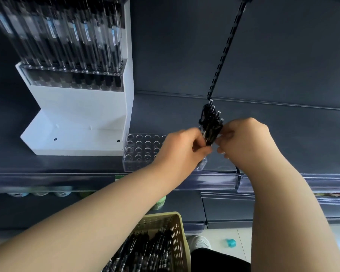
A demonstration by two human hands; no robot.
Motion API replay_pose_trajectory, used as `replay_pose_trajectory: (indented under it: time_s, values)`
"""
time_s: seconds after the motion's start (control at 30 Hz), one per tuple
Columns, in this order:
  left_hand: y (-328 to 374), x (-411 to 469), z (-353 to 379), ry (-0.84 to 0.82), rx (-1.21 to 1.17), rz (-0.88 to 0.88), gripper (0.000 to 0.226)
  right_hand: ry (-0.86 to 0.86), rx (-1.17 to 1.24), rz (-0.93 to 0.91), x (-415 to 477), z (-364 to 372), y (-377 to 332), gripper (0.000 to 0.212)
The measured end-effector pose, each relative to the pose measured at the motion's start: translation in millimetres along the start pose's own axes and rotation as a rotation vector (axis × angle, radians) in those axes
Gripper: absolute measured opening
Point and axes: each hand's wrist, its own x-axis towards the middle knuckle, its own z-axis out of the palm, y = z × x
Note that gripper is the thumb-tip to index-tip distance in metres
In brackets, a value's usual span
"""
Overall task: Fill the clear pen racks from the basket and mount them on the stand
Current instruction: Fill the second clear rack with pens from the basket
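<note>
On the far left of the shelf [283, 138] stands the white stand [77, 114], with a filled rack [73, 77] of pens mounted high on it. Just right of its base an empty clear rack [140, 150] lies on the shelf, partly hidden by the left hand [183, 148]. Nearer, below the shelf, the yellow basket [178, 240] holds more black pens. Above the rack's right end, the left hand's curled fingers grip a bundle of black pens [211, 124], which stands upright. The right hand [247, 142] pinches the same bundle from the other side.
</note>
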Motion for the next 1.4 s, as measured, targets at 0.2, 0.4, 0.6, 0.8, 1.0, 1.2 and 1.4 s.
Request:
replay_pose_trajectory:
  time_s: [0.2,0.4,0.6,0.8,1.0,1.2,1.4]
  values:
    - [-5,-1,1,-0.017,0.041,-0.021,0.015,-0.012,-0.025,-0.011,0,-1,-1,0.023]
    - [-4,-8,-9,-0.044,0.065,-0.004,0.014,-0.103,-0.112,0.023,-11,-11,-5,0.019]
    - [-11,-35,-36,-0.015,0.292,0.082,0.01,-0.287,-0.279,-0.036,-49,-2,-14,0.021]
    - [-38,-83,-71,-0.135,0.674,0.155,0.029,-0.426,-0.46,-0.206,-80,47,-17,0.033]
    - [-68,-156,-79,-0.171,0.609,-0.101,0.032,-0.58,-0.458,-0.229,-111,93,-19,0.038]
    - [-111,-229,-61,-0.428,0.679,-0.444,0.035,-0.698,-0.535,-0.177,-147,141,-16,0.041]
    - [-137,-252,-53,-0.524,0.583,-0.622,0.042,-0.795,-0.521,-0.184,-167,187,-15,0.032]
